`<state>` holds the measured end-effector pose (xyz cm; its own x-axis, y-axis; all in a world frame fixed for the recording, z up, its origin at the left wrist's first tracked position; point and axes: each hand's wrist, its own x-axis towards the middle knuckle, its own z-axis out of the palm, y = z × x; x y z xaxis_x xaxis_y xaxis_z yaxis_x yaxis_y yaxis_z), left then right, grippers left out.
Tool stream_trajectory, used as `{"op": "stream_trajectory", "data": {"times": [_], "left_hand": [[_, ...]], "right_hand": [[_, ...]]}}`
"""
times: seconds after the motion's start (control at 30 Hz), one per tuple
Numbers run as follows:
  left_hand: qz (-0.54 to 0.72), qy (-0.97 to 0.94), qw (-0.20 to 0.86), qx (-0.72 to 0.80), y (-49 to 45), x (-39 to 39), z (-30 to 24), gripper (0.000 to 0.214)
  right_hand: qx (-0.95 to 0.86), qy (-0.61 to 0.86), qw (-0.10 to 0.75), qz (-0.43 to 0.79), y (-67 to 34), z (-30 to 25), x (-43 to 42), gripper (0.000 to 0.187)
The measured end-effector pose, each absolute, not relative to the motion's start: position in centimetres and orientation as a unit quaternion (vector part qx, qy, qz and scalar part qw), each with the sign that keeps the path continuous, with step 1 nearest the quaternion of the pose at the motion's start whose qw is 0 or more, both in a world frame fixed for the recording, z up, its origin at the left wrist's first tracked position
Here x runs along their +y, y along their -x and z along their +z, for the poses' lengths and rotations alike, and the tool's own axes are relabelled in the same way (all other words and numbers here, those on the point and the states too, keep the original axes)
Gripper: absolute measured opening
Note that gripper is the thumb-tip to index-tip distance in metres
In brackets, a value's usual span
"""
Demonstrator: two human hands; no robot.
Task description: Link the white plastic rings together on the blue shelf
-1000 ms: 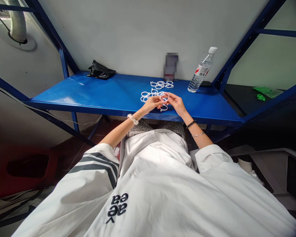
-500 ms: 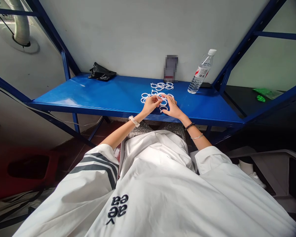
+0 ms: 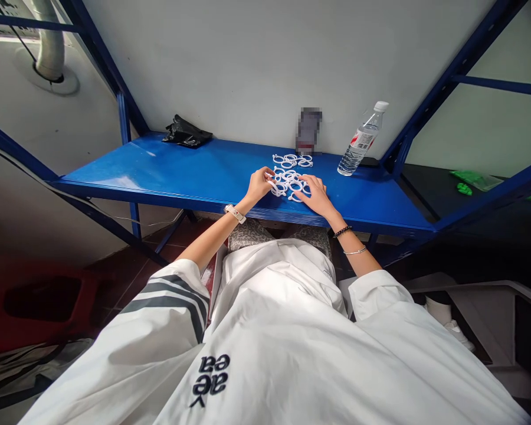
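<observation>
A cluster of white plastic rings [image 3: 291, 182] lies on the blue metal shelf [image 3: 194, 171], with a smaller group of rings [image 3: 292, 159] just behind it. My left hand [image 3: 257, 185] rests at the cluster's left edge, its fingers curled and its thumb pinching a ring. My right hand [image 3: 316, 195] lies on the shelf at the cluster's right side, fingers stretched out flat and touching the nearest rings. A watch is on my left wrist and bracelets are on my right.
A clear water bottle [image 3: 361, 140] stands at the back right of the shelf. A crumpled black bag [image 3: 186, 132] lies at the back left, and a dark blurred object [image 3: 308, 130] leans on the wall. Blue frame posts rise on both sides.
Both hands have come down from holding a ring in the air to the shelf surface. They now press against the two sides of the ring cluster, which looks more bunched together.
</observation>
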<state>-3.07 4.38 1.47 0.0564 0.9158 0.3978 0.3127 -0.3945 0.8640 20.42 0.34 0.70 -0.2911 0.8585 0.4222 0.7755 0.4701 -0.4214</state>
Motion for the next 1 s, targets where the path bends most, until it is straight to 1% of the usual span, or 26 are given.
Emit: {"op": "stream_trajectory", "data": {"times": [0.1, 0.17, 0.27, 0.37, 0.47, 0.57, 0.8, 0.9, 1.0], "left_hand": [[0.475, -0.645, 0.337, 0.495, 4.0, 4.9, 2.2, 0.024], [0.466, -0.629, 0.374, 0.498, 4.6, 5.1, 2.6, 0.026], [0.470, -0.602, 0.419, 0.492, 5.3, 5.5, 3.0, 0.024], [0.464, -0.596, 0.434, 0.490, 5.9, 5.8, 3.3, 0.026], [0.463, -0.610, 0.411, 0.494, 6.3, 5.7, 3.7, 0.029], [0.449, -0.628, 0.393, 0.499, 6.6, 5.5, 4.1, 0.031], [0.411, -0.673, 0.393, 0.473, 6.9, 7.4, 3.9, 0.031], [0.377, -0.686, 0.364, 0.505, 6.6, 9.3, 4.2, 0.033], [0.357, -0.687, 0.374, 0.510, 6.2, 10.6, 4.9, 0.038]], "right_hand": [[-0.777, 0.523, 0.345, 0.064, -21.9, 1.3, 2.5, 0.040], [-0.765, 0.536, 0.352, 0.059, -22.8, 1.9, 4.9, 0.040], [-0.754, 0.570, 0.321, 0.058, -23.3, 2.6, 9.2, 0.047], [-0.759, 0.590, 0.272, 0.053, -22.8, 2.7, 12.6, 0.055], [-0.756, 0.612, 0.227, 0.046, -22.3, 2.2, 14.1, 0.055], [-0.749, 0.626, 0.216, 0.022, -22.6, 1.6, 14.1, 0.051], [-0.761, 0.600, 0.247, 0.022, -25.2, 1.5, 13.6, 0.031], [-0.757, 0.597, 0.262, 0.038, -25.9, 1.8, 13.4, 0.022], [-0.739, 0.592, 0.314, 0.067, -26.0, 2.2, 12.7, 0.019]]}}
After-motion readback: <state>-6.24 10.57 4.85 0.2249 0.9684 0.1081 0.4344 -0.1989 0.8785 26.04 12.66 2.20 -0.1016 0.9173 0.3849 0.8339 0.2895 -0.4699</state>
